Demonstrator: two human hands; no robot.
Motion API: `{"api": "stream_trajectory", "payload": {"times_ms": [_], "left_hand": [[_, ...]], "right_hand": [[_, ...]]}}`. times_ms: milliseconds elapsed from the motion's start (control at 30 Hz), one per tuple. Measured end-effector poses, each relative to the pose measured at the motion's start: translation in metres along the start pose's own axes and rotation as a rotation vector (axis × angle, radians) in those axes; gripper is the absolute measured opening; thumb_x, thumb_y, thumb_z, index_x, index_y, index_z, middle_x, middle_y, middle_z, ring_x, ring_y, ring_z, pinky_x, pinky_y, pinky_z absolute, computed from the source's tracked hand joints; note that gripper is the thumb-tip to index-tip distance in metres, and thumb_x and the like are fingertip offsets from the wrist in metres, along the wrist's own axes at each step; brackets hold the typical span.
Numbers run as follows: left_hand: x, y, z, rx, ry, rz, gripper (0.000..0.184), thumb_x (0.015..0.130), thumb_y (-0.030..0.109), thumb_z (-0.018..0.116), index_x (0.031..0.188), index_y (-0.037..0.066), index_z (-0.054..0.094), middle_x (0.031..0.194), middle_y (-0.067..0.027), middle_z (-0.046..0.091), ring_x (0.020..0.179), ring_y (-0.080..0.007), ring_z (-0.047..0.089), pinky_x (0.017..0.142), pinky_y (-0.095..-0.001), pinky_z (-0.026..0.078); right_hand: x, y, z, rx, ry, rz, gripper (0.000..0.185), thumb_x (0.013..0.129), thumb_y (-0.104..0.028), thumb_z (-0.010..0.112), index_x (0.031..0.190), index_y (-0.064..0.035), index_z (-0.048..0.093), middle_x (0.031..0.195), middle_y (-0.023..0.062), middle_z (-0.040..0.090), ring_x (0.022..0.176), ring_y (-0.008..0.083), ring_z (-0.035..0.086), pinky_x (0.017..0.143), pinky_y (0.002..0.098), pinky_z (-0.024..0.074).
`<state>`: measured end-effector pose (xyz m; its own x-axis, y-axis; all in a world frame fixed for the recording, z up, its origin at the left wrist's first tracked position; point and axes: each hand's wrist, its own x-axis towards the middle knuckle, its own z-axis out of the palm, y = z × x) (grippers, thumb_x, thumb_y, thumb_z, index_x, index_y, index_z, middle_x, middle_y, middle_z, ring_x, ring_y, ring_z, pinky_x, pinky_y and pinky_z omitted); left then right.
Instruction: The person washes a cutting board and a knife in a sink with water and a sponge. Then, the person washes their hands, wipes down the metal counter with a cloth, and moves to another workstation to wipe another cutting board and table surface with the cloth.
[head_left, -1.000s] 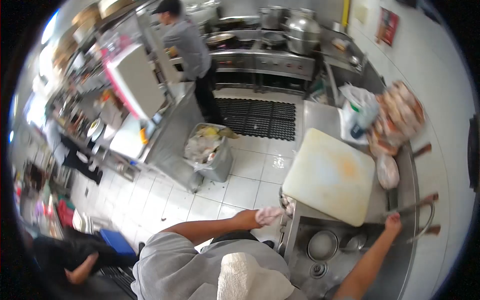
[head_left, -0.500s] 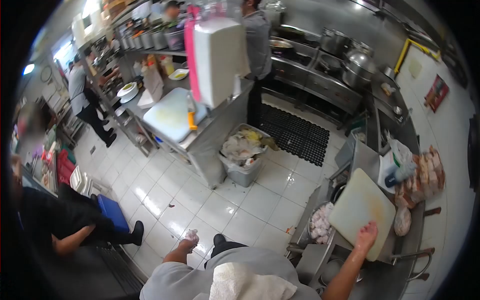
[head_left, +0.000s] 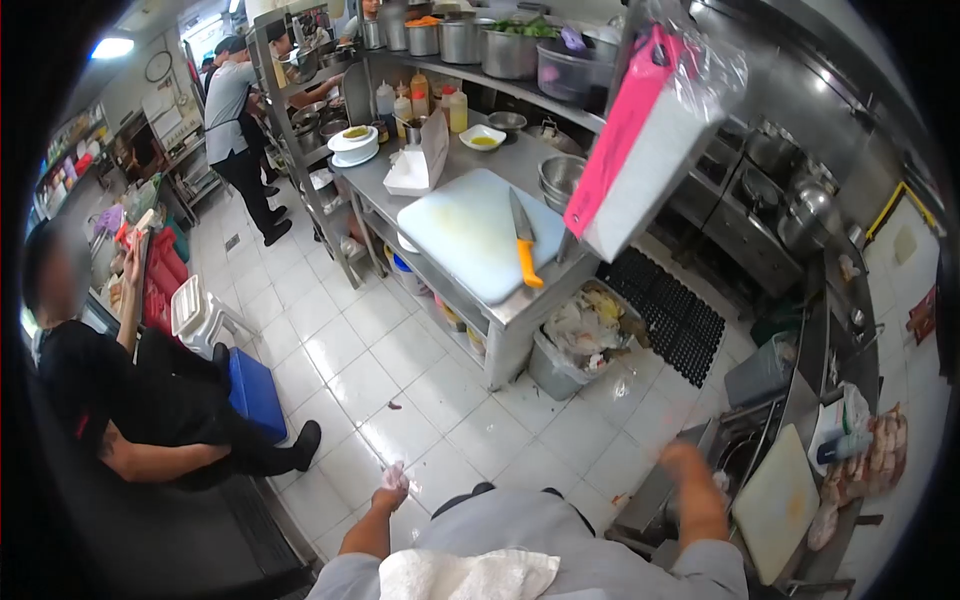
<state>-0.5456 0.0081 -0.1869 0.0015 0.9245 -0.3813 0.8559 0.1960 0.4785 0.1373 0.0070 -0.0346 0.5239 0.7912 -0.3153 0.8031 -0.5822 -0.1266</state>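
My left hand (head_left: 388,490) hangs low over the tiled floor, its fingers closed around a small pale pinkish lump (head_left: 397,474) whose kind I cannot make out. Blurred by motion, my right hand (head_left: 682,455) is held in the air at the near edge of the sink counter (head_left: 705,440); its fingers are smeared. To the right of that arm lies a stained white cutting board (head_left: 778,505). A white towel (head_left: 470,575) lies over my grey shirt.
Ahead stands a steel worktable with a white cutting board (head_left: 450,235) and an orange-handled knife (head_left: 524,238). A full trash bin (head_left: 580,340) is beside it. A seated person in black (head_left: 150,400) is at the left, next to a blue box (head_left: 255,395). Bagged bread (head_left: 885,455) lies far right.
My view has turned left, toward the worktable and knife. My right hand has come off the cutting board by the sink and moved left. My left hand stays low, still closed.
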Motion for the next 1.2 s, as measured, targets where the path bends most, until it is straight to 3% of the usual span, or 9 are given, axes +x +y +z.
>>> {"api": "stream_trajectory", "payload": {"times_ms": [67,167,267,467,533,600,867,967,1200], "left_hand": [[0.04,-0.06,0.039,-0.441,-0.156,0.133,0.051,0.081,0.023,0.039,0.13,0.013,0.027,0.125,-0.016,0.036,0.115,-0.0307,0.037,0.093,-0.0339,0.035],[0.018,0.097,-0.094,-0.2,-0.167,-0.126,0.055,0.078,0.028,0.047,0.127,0.009,0.032,0.121,-0.0168,0.042,0.104,-0.0305,0.048,0.085,-0.0356,0.04],[0.075,0.121,-0.086,-0.122,0.049,0.256,0.058,0.073,0.033,0.056,0.121,0.006,0.041,0.1,-0.0166,0.057,0.088,-0.029,0.058,0.075,-0.0339,0.045],[0.147,0.292,-0.183,-0.845,-0.078,0.236,0.052,0.067,0.028,0.068,0.109,0.001,0.052,0.114,-0.0179,0.05,0.098,-0.0259,0.054,0.078,-0.0324,0.042],[0.158,0.316,-0.215,-0.847,-0.168,0.451,0.058,0.067,0.028,0.07,0.113,0.0,0.05,0.119,-0.0187,0.047,0.103,-0.0265,0.051,0.081,-0.0326,0.042],[0.141,0.334,-0.262,-0.263,0.303,0.552,0.07,0.064,0.025,0.074,0.12,-0.003,0.042,0.119,-0.0178,0.048,0.109,-0.0218,0.047,0.087,-0.032,0.039],[0.161,0.128,-0.21,-0.296,0.149,-0.413,0.051,0.071,0.033,0.065,0.103,-0.006,0.054,0.088,-0.0213,0.061,0.088,-0.0295,0.059,0.075,-0.0368,0.046],[0.186,-0.07,-0.081,0.178,-0.165,0.125,0.043,0.079,0.044,0.051,0.096,0.004,0.056,0.093,-0.0148,0.06,0.087,-0.0278,0.058,0.072,-0.0396,0.046],[0.239,-0.109,-0.16,-0.297,-0.354,-0.24,0.036,0.073,0.022,0.055,0.103,0.002,0.05,0.09,-0.0156,0.057,0.086,-0.0307,0.054,0.076,-0.0418,0.042]], "right_hand": [[0.046,-0.016,0.094,-0.258,-0.362,-0.193,0.047,0.071,-0.034,0.06,0.108,-0.0045,0.055,0.105,0.0181,0.057,0.095,0.0243,0.057,0.08,0.0353,0.0453],[-0.013,-0.132,0.057,1.157,-0.533,0.412,0.031,0.082,-0.026,0.053,0.106,-0.0054,0.052,0.094,0.0111,0.061,0.064,0.0179,0.061,0.057,0.0277,0.0492],[-0.011,-0.214,0.068,1.007,-0.617,-0.155,0.028,0.086,-0.023,0.049,0.108,-0.0065,0.05,0.093,0.0087,0.061,0.073,0.0166,0.06,0.064,0.0278,0.0486],[-0.022,-0.414,-0.055,1.272,-0.799,-0.691,0.048,0.082,-0.015,0.057,0.123,-0.0038,0.037,0.109,0.0092,0.052,0.098,0.016,0.051,0.085,0.0301,0.0418],[-0.002,-0.45,-0.069,1.286,-0.667,-0.944,0.053,0.079,-0.012,0.06,0.124,-0.0031,0.034,0.112,0.0075,0.048,0.103,0.016,0.048,0.088,0.0315,0.0395],[0.029,-0.47,-0.075,1.3,-0.746,-0.911,0.052,0.079,-0.012,0.06,0.123,-0.0027,0.035,0.112,0.0067,0.049,0.103,0.0155,0.047,0.088,0.0312,0.0397],[0.101,-0.543,-0.081,1.417,-0.999,-0.584,0.046,0.081,-0.012,0.056,0.122,-0.0028,0.036,0.111,0.0051,0.049,0.098,0.0143,0.05,0.083,0.0294,0.0431],[0.119,-0.573,-0.077,1.441,-0.896,-0.501,0.045,0.081,-0.012,0.054,0.121,-0.0026,0.035,0.109,0.0057,0.049,0.096,0.0153,0.051,0.079,0.0298,0.0453],[0.137,-0.64,-0.093,1.539,-0.566,-0.231,0.047,0.079,-0.014,0.056,0.122,-0.0073,0.036,0.104,0.0058,0.051,0.089,0.0151,0.054,0.066,0.03,0.0503]]}}
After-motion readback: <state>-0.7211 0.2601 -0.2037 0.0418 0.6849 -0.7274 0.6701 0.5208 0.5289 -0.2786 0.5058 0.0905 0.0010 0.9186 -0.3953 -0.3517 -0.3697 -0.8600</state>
